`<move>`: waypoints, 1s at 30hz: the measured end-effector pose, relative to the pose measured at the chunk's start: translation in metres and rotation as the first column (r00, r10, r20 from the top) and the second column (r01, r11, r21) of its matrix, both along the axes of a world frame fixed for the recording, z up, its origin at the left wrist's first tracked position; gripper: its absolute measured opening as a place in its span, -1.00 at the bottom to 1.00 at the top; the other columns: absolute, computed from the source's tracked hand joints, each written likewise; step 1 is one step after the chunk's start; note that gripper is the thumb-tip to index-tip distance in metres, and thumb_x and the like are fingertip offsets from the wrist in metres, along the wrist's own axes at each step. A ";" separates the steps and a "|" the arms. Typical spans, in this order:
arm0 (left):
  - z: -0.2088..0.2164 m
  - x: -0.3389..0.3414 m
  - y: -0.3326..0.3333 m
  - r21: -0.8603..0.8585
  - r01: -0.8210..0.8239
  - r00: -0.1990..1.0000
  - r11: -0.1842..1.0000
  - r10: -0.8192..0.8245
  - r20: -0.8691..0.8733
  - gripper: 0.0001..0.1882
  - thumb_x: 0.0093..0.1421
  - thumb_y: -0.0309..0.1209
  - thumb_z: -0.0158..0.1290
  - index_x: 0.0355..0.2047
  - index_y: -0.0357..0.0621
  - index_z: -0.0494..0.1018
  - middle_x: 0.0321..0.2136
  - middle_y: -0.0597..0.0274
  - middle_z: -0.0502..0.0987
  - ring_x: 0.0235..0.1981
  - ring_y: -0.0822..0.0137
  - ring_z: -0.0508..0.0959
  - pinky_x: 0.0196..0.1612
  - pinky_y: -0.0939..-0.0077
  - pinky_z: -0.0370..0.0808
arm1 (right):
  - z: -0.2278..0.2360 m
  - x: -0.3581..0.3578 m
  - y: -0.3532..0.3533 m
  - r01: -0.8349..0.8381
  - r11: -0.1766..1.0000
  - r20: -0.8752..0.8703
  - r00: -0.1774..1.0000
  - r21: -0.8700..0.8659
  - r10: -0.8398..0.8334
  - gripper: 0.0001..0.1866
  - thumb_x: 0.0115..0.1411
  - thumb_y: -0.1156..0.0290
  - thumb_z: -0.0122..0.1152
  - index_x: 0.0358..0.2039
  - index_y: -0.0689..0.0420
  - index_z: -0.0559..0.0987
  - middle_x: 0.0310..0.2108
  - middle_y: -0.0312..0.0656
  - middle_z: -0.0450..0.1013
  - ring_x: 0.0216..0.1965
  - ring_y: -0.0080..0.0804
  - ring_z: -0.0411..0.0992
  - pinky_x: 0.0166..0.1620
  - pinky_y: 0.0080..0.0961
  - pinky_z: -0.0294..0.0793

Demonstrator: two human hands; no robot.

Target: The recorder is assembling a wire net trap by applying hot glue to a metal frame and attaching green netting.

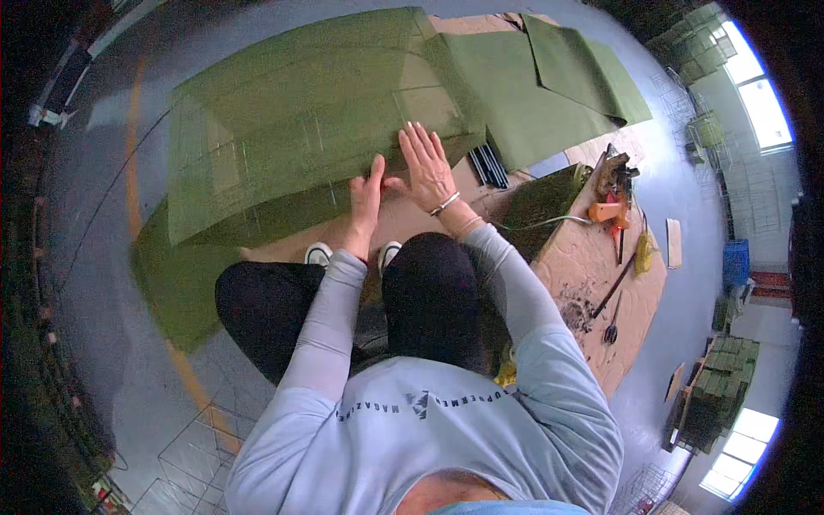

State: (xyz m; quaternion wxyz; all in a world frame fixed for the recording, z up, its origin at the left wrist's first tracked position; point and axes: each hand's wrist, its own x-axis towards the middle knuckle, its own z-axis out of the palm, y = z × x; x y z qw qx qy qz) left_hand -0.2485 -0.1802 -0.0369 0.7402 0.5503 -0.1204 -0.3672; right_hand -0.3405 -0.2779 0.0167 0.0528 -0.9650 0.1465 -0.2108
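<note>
A sheer green mesh sheet [283, 94] lies stretched over a box-like thin wire frame, whose wires show faintly through it. My right hand [425, 172], with a bracelet at the wrist, lies flat on the near right part of the mesh, fingers stretched out. Beside it, my left hand [367, 202] is turned on edge at the mesh's near side, fingers extended and holding nothing visible. The two thumbs come close together. Whether the left palm presses on the mesh is hidden.
More green sheets [515, 94] lie at the far right. Several black rods [487, 166] sit near my right hand. On the right, cardboard [592, 275] bears an orange-handled tool [606, 212], a yellow-wrapped piece [644, 254] and black tools. Wire frames [193, 451] stand at lower left.
</note>
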 end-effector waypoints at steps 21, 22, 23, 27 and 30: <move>-0.065 0.008 -0.003 0.118 -0.510 0.581 0.852 0.239 0.778 -0.55 0.04 -0.11 -0.02 -0.71 -0.30 0.42 -0.85 0.20 0.31 -0.77 0.42 0.28 -0.63 0.48 0.21 | 0.003 0.005 0.001 0.012 1.000 -0.046 0.999 -0.010 -0.013 -0.07 -0.22 -0.04 0.16 0.07 0.26 0.05 0.12 -0.04 -0.04 0.17 -0.20 -0.13 0.18 -0.29 -0.20; -0.059 0.006 -0.002 0.127 -0.512 0.556 0.850 0.215 0.803 -0.57 0.05 -0.12 -0.02 -0.68 -0.30 0.43 -0.84 0.23 0.31 -0.76 0.46 0.27 -0.62 0.50 0.22 | 0.003 0.004 0.001 0.023 0.999 -0.071 0.997 -0.037 -0.025 -0.07 -0.21 -0.07 0.14 0.07 0.26 0.05 0.12 -0.03 -0.05 0.18 -0.19 -0.14 0.18 -0.29 -0.21; -0.052 0.004 -0.001 0.136 -0.515 0.530 0.846 0.191 0.826 -0.59 0.06 -0.13 -0.02 -0.65 -0.29 0.44 -0.82 0.27 0.32 -0.75 0.49 0.27 -0.62 0.52 0.23 | 0.004 0.004 0.002 0.031 0.997 -0.096 0.995 -0.064 -0.037 -0.06 -0.19 -0.10 0.11 0.07 0.26 0.05 0.12 -0.03 -0.05 0.18 -0.18 -0.15 0.18 -0.28 -0.21; -0.006 0.004 0.009 0.234 -0.103 0.966 0.967 0.041 0.255 -0.56 0.06 -0.10 -0.03 -0.65 -0.27 0.46 -0.82 0.31 0.33 -0.74 0.49 0.29 -0.60 0.53 0.23 | 0.017 0.012 0.016 -0.025 0.998 -0.082 0.996 -0.066 0.020 -0.06 -0.16 -0.16 0.02 0.08 0.28 0.03 0.13 0.00 -0.08 0.18 -0.16 -0.17 0.17 -0.27 -0.23; 0.007 0.004 0.019 0.137 -0.017 0.925 0.990 -0.037 0.379 -0.45 0.07 0.01 -0.11 -0.82 -0.21 0.35 -0.84 0.40 0.28 -0.75 0.55 0.24 -0.68 0.62 0.14 | 0.004 0.019 0.017 0.020 0.999 -0.045 0.999 -0.042 -0.022 -0.06 -0.11 -0.18 -0.05 0.07 0.33 0.01 0.13 0.04 -0.11 0.18 -0.15 -0.17 0.17 -0.26 -0.24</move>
